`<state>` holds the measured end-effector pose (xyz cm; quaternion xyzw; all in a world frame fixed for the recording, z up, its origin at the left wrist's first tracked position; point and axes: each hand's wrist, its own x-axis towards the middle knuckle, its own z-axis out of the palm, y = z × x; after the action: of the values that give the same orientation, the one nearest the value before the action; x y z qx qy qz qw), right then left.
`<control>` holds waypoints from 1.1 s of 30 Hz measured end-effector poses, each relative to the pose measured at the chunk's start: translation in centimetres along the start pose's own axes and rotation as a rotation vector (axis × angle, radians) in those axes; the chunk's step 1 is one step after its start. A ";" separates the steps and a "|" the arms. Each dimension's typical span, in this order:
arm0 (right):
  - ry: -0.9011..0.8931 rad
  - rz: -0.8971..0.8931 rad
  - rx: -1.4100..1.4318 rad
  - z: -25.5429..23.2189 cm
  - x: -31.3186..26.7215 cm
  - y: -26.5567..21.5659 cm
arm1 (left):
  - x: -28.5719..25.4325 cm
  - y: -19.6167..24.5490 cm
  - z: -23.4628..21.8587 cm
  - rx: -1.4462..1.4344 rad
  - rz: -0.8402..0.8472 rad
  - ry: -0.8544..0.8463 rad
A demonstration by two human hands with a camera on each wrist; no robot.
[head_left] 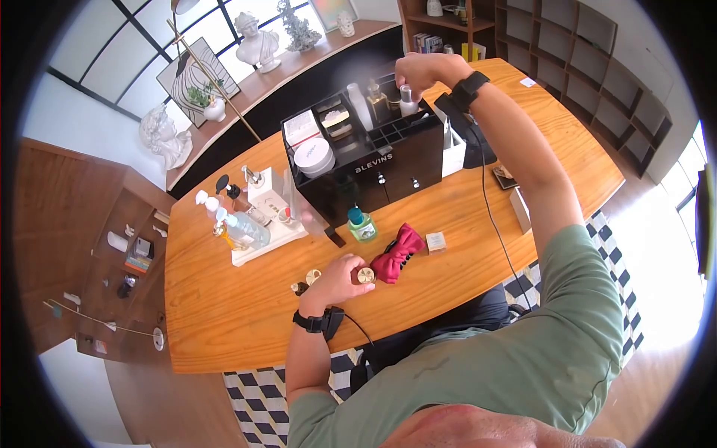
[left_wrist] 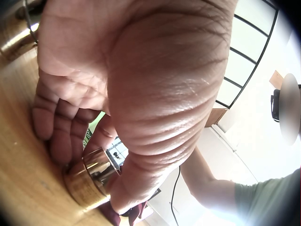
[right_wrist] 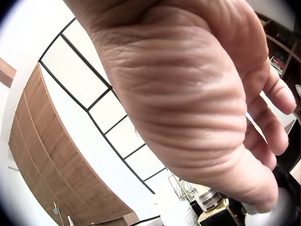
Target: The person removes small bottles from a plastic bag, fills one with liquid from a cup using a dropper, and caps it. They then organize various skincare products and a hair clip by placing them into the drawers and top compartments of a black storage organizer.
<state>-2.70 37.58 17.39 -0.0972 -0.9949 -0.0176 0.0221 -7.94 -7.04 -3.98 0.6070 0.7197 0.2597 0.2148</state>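
Note:
In the head view my left hand [head_left: 334,282] rests low over the table, pinching a short gold cylinder with a round patterned top [head_left: 365,275]. The left wrist view shows the shiny gold cylinder [left_wrist: 89,181] between thumb and fingers. A dark red bow [head_left: 398,254] lies just right of it. My right hand [head_left: 427,72] reaches over the black organizer [head_left: 373,175], its fingers at the silver cap of a small white bottle [head_left: 408,107]. The thumb tip overlaps that bottle's cap in the right wrist view. Clear and amber bottles [head_left: 378,101] stand beside it.
Left of the organizer, a white tray [head_left: 246,256] carries pump bottles. A green bottle [head_left: 362,225] and a small box [head_left: 435,242] stand in front. More gold pieces [head_left: 314,276] lie by the left hand. A black cable [head_left: 497,224] crosses the table's right side.

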 end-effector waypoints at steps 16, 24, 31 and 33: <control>0.246 -0.075 0.340 1.3 -13.5 -8.1 | 0.1 0.3 0.3 -0.123 -0.153 -0.047; -0.175 -0.204 0.307 11.2 -19.5 -13.0 | 0.2 0.7 -0.1 -0.068 -0.111 -0.026; -0.246 -0.118 0.391 15.3 -20.5 -14.0 | 0.1 0.7 -0.2 -0.083 -0.144 -0.062; -0.188 -0.155 0.386 16.1 -20.6 -13.3 | 0.5 0.3 -0.4 -0.050 -0.139 -0.056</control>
<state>14.31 21.23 -0.04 -0.0155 -0.9820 0.1803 -0.0542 -8.01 -6.57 -3.43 0.5571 0.7470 0.2449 0.2677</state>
